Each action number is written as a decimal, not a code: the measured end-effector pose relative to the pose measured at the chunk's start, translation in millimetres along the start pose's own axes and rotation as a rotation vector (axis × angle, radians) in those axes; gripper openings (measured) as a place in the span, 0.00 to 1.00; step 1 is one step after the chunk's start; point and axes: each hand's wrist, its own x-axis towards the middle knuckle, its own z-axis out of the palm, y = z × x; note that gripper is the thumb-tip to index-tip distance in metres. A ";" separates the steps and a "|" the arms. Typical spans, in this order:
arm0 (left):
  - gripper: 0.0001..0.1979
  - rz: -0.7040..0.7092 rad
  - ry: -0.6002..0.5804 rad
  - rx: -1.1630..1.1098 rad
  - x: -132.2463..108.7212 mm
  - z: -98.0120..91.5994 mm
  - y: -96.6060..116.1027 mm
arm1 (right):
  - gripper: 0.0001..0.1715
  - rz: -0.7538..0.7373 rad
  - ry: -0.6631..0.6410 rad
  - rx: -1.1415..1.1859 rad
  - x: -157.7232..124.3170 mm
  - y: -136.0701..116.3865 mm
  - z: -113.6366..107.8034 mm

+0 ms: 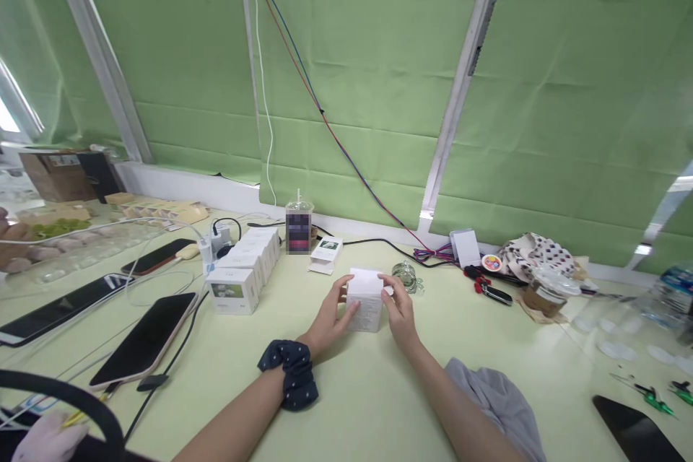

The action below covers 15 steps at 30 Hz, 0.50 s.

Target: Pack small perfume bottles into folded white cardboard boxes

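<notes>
While I monitor the head view remotely, I locate the small white cardboard box with fine printed text [364, 314] between the two hands. Left hand [328, 317]: narrow grip on the box, thumb across the printed face, fingers along the near-side edge and upper corner. I judge that this grip steadies the box. Right hand [399, 309]: narrow pinch at the opposite upper corner, probably leaving the fingertips free to work the top. I cannot tell whether the base touches the pale yellow-green tabletop [357, 404].

Left of the left hand, a row of matching white boxes with green picture panels [234, 291] stands upright, probably aligned to save space and ease counting. Beyond the left hand, an open white box with a picture panel [327, 253] lies flat, apart from the row. Just beyond the right hand sits a translucent green rounded object [405, 276], likely placed there for short reach.
</notes>
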 end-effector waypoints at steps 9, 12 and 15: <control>0.23 0.033 -0.008 0.027 0.9 -0.3 4.8 | 0.16 -0.049 -0.011 -0.047 1.3 -7.0 0.2; 0.23 0.035 -0.010 0.060 1.2 -0.7 9.3 | 0.15 -0.066 -0.026 -0.060 3.3 -4.8 -0.7; 0.24 0.012 0.015 0.095 1.3 -0.4 11.3 | 0.16 -0.071 -0.042 -0.047 4.6 -2.3 -1.3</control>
